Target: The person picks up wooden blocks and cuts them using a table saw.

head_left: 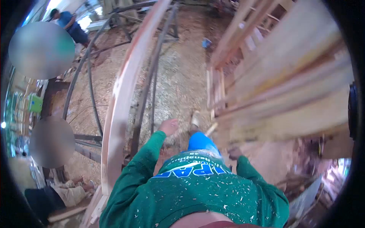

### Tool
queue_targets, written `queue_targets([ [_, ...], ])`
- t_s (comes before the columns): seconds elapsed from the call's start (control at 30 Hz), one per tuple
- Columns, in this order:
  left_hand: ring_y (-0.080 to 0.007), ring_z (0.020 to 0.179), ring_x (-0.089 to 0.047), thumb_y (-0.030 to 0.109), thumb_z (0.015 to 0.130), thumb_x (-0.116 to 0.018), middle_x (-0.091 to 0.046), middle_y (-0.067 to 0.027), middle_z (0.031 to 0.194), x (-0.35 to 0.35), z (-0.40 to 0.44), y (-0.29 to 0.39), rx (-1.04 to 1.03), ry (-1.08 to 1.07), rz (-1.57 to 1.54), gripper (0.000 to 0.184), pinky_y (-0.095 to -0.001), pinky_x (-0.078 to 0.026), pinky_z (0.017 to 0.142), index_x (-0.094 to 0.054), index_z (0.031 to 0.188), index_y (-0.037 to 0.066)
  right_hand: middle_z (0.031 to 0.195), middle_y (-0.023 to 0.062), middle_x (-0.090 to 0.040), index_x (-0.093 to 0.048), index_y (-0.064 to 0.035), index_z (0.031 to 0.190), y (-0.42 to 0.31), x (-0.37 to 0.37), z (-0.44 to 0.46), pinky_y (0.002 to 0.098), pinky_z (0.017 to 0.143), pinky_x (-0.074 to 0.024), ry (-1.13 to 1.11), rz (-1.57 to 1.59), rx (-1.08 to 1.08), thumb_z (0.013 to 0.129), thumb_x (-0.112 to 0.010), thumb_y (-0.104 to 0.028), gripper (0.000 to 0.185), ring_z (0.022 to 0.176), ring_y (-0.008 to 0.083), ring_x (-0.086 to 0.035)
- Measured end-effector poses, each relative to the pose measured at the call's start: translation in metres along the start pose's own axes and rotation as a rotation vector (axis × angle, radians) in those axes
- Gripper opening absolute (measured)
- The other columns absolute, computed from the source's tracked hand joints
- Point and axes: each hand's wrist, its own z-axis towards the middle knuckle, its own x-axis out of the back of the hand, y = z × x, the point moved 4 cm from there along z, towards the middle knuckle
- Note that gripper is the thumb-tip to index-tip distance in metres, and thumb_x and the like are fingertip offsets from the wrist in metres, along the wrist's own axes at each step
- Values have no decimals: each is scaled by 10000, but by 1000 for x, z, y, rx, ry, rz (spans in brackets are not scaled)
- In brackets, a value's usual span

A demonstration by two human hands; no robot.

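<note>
My left hand (169,127) hangs in front of me at the end of a green sleeve, its fingers loosely bent and no object visible in them. To its left runs a long pale wooden beam (121,98) on a dark metal frame (146,95); the hand looks apart from both. On the other side, my right hand (235,153) is low beside my body, dark and smeared, so its fingers cannot be made out. Large wooden boards (281,98) are stacked close to that hand, blurred; whether it touches them I cannot tell.
Wood shavings cover the ground (182,68) ahead, where my shoe (195,118) shows. A person in blue (68,23) stands at the far left, and other people are along the left side. A green box (35,103) is there too. Scrap wood (304,178) lies at lower right.
</note>
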Motion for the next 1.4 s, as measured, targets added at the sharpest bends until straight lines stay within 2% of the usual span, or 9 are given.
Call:
queue_targets([
  [0.23,-362,1178,-662,377,857,-648,-669,-227,1302,50,137,-45,305,-214,459,528,-414,-509,1058,-697,1291,81,850,113,-741,-721,-83,1095,-124,210,81,442,698,-559,-258,149,57,936,-594,-170,221,706,254,-680],
  [0.37,-350,1192,-659,361,816,-726,-681,-193,1309,79,200,-89,425,-124,383,584,-431,-512,1051,-671,1328,85,857,175,-741,-735,-33,957,-159,359,190,492,727,-558,378,-308,756,968,-557,-298,320,772,325,-722],
  [0.4,-338,1183,-668,352,810,-734,-690,-192,1294,81,212,-94,411,-77,307,582,-421,-517,1047,-676,1321,79,834,189,-715,-728,-30,920,-191,414,182,489,741,-554,280,78,350,994,-529,-317,356,779,350,-709],
  [0.47,-309,1107,-710,329,787,-765,-731,-191,1208,109,242,-69,421,-107,151,585,-403,-543,1010,-686,1303,64,844,149,-721,-718,-27,919,-210,470,237,451,707,-553,249,148,298,1001,-522,-360,395,746,273,-696],
  [0.6,-294,1037,-737,300,781,-771,-752,-193,1141,154,322,-46,402,-119,192,557,-399,-560,979,-702,1277,58,888,197,-713,-711,-10,963,-272,568,274,460,778,-554,322,458,314,935,-599,-339,348,849,370,-690],
  [0.83,-345,1095,-708,368,805,-732,-740,-177,1178,219,539,-11,150,-191,414,552,-429,-537,1007,-702,1287,101,920,184,-754,-753,-11,945,-237,561,386,429,765,-579,262,-21,370,855,-674,-321,332,815,288,-733],
  [0.93,-343,1059,-717,352,812,-706,-749,-167,1151,262,640,72,174,-324,346,515,-439,-549,980,-713,1269,113,901,185,-758,-764,-13,964,-193,551,398,431,750,-590,145,559,-220,848,-675,-315,335,800,286,-741],
  [1.1,-293,1009,-737,315,844,-710,-764,-158,1093,322,797,193,-178,-158,173,497,-391,-572,905,-693,1266,52,896,193,-757,-772,1,917,-231,660,390,450,763,-588,266,778,-300,845,-686,-327,347,797,308,-737],
  [1.4,-303,1031,-730,319,839,-748,-760,-161,1102,339,1023,237,-15,-322,390,502,-383,-560,947,-693,1277,81,991,211,-746,-775,-52,949,-248,875,573,474,880,-555,379,551,-78,842,-660,-349,337,950,373,-715],
])
